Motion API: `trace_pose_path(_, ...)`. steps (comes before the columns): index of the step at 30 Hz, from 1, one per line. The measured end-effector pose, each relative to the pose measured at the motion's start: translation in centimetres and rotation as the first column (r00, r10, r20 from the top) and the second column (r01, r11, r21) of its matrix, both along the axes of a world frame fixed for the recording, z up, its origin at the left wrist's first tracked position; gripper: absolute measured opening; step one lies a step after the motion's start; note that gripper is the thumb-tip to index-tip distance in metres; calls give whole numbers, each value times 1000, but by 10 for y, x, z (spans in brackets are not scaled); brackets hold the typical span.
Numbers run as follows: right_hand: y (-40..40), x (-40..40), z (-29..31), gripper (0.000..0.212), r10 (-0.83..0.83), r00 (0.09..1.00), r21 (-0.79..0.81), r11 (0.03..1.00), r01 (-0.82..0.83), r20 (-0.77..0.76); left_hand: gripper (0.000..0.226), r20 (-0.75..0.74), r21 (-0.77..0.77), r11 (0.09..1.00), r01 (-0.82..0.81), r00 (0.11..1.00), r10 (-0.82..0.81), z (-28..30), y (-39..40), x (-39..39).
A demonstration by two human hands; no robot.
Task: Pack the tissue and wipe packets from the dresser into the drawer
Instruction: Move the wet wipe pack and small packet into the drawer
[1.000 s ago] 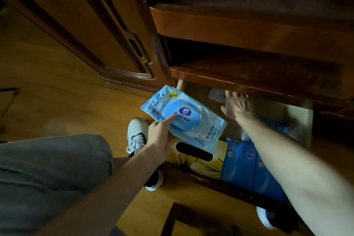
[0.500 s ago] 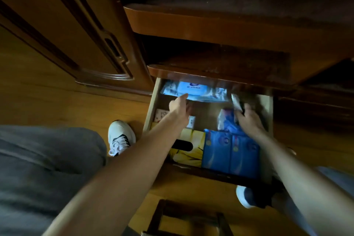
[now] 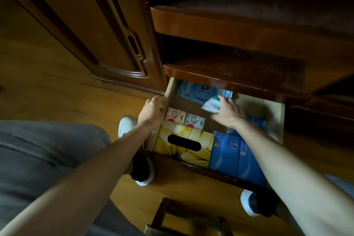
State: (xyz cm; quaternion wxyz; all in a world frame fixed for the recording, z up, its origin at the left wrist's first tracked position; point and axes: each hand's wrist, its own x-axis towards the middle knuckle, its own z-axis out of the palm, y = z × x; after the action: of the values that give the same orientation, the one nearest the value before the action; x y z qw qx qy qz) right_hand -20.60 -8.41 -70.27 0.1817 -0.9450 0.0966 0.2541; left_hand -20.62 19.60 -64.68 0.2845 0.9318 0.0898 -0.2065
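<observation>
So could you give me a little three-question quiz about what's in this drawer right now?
1. True or false: the yellow tissue box sits at the drawer's front.
2. What does the right hand hold: A) a small pale packet, B) a shoe?
3. Fill in: the left hand rests on the drawer's ___ wall.

Key: 1 true; 2 A; 3 left.

Single head-worn view, looking steeply down, close above the open drawer [image 3: 280,120]
</observation>
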Motion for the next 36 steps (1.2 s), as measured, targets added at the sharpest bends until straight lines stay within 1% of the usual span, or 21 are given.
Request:
trace_pose_path(2,12,17,-7,89,45,999,-47,998,-45,-3,45,26,9,1000,-30,999,29,-7,6,-5)
trace_pose_path(4,20,32,-15,78,47,999,-77,996,-45,25,40,41,6,999,-50,998,49,-11,9,-5)
trace_pose_path(8,26,48,-34,59,115,993,-126,985,-115,-7,30,-24,-30,998,-62,998,61,-12,16,7)
trace_pose_path(11,24,52,-40,61,152,988,-130,980,-153,-21,24,-64,-58,995,-77,995,74,-12,18,13)
trace_pose_path(16,24,45,-39,57,333,943,-140,932,-333,-30,24,-90,-78,994,-77,994,70,-15,21,14)
trace_pose_path(20,25,30,-36,57,382,921,-131,912,-388,-75,22,-94,-70,995,-76,993,70,-15,20,14)
trace_pose_path(23,24,23,-34,59,417,905,-144,894,-424,-80,25,-69,-48,996,-72,995,68,-15,18,9)
trace_pose_path(26,22,19,-34,66,428,899,-175,882,-438,-93,29,-33,-6,997,-70,997,70,-14,14,4)
trace_pose_path(29,23,16,-34,72,418,900,-139,891,-433,-124,33,-23,23,997,-74,997,74,-13,12,1)
trace_pose_path(33,25,15,-34,71,385,913,-97,912,-398,-134,32,-46,1,997,-77,996,77,-9,12,4)
trace_pose_path(36,24,17,-30,66,331,939,-48,940,-337,-96,31,-78,-15,996,-84,994,82,-7,12,6)
